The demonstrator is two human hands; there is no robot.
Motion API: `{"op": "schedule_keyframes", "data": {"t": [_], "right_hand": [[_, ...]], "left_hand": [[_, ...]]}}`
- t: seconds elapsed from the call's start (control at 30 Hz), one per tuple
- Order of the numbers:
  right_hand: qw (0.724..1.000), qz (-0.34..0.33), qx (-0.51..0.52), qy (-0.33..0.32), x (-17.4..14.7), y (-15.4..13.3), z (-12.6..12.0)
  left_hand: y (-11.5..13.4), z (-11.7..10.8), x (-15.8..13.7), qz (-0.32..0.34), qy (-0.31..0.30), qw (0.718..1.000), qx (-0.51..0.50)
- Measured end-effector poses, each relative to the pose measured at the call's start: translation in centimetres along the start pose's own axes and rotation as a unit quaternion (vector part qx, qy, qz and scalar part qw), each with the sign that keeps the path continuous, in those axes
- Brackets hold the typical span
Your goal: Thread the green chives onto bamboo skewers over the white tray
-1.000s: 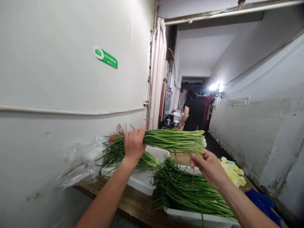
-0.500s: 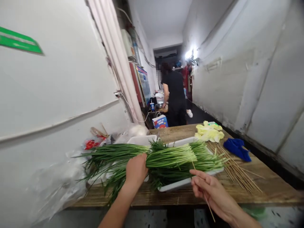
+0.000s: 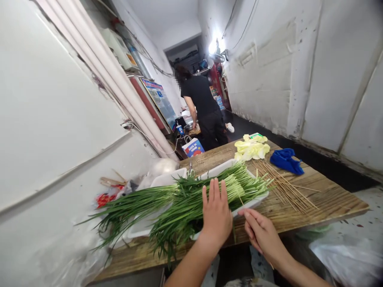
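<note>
My left hand (image 3: 218, 215) lies flat on a bunch of garlic chives (image 3: 179, 211), its fingers stretched out toward the pale cut ends. Those chives rest across a white tray (image 3: 257, 202). My right hand (image 3: 265, 233) is closed around a thin wooden skewer (image 3: 241, 201), whose upper end pokes out beside the pale ends; most of it is hidden by the hand. Another spread of chives (image 3: 136, 200) lies to the left over a second white tray (image 3: 170, 176), with leaf tips hanging past its edge.
Loose wooden skewers (image 3: 289, 193) lie on the wooden table (image 3: 335, 199) at the right. Behind them are yellow cabbage leaves (image 3: 251, 149) and a blue cloth (image 3: 286, 161). Plastic bags (image 3: 74, 243) crowd the left. A person (image 3: 201, 101) in black stands beyond a paper bag (image 3: 193, 147).
My left hand has moved right, from gripping the chives at mid-bunch to lying flat near their cut ends. The chives now spread further left and forward. The view has tilted.
</note>
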State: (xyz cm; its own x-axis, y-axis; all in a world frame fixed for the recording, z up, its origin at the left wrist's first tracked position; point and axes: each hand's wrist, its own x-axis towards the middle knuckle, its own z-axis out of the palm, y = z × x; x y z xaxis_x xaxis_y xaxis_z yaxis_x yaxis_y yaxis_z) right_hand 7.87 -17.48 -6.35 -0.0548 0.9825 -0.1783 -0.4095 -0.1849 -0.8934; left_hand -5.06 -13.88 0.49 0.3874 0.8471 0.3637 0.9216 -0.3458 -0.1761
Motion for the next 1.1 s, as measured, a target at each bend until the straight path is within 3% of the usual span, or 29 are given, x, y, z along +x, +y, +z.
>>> {"op": "schedule_keyframes", "data": {"t": [0.07, 0.17, 0.53, 0.67, 0.8, 0.87, 0.93, 0.97, 1.03, 1.1], "right_hand": [[1.0, 0.005, 0.003, -0.006, -0.1, 0.0, 0.3], [1.0, -0.003, 0.027, -0.004, 0.0, -0.1, 0.8], [0.999, 0.007, 0.037, 0.012, 1.6, -0.4, 0.8], [0.999, 0.014, 0.038, 0.018, 2.5, -0.5, 0.6], [0.999, 0.017, 0.035, 0.019, 2.6, -0.3, 0.4], [0.999, 0.008, 0.034, 0.017, 2.5, 0.0, 0.3], [0.999, -0.002, 0.031, 0.012, 2.4, 0.2, 0.2], [1.0, -0.007, 0.028, 0.008, 2.3, 0.4, 0.1], [1.0, -0.024, 0.011, -0.002, 2.2, 0.7, -0.1], [0.998, -0.051, -0.02, -0.012, 2.0, 1.0, -0.5]], "left_hand": [[1.9, 2.8, 1.5, -0.047, 0.03, 0.998, 0.0], [2.6, 4.9, 3.3, -0.071, 0.053, 0.996, -0.002], [2.2, 6.9, 4.2, -0.021, 0.032, 0.998, 0.047], [2.4, 6.4, 4.4, -0.014, -0.032, 0.999, 0.034], [0.7, 3.9, 4.8, -0.025, -0.1, 0.994, -0.022], [-1.1, 2.3, 5.3, 0.02, -0.157, 0.985, -0.073], [-2.9, 1.2, 6.3, 0.106, -0.23, 0.956, -0.146], [-3.7, 1.0, 6.9, 0.093, -0.218, 0.957, -0.17], [-4.7, 1.3, 8.2, 0.002, -0.155, 0.968, -0.196], [-5.0, 2.3, 9.2, -0.063, -0.139, 0.957, -0.246]]}}
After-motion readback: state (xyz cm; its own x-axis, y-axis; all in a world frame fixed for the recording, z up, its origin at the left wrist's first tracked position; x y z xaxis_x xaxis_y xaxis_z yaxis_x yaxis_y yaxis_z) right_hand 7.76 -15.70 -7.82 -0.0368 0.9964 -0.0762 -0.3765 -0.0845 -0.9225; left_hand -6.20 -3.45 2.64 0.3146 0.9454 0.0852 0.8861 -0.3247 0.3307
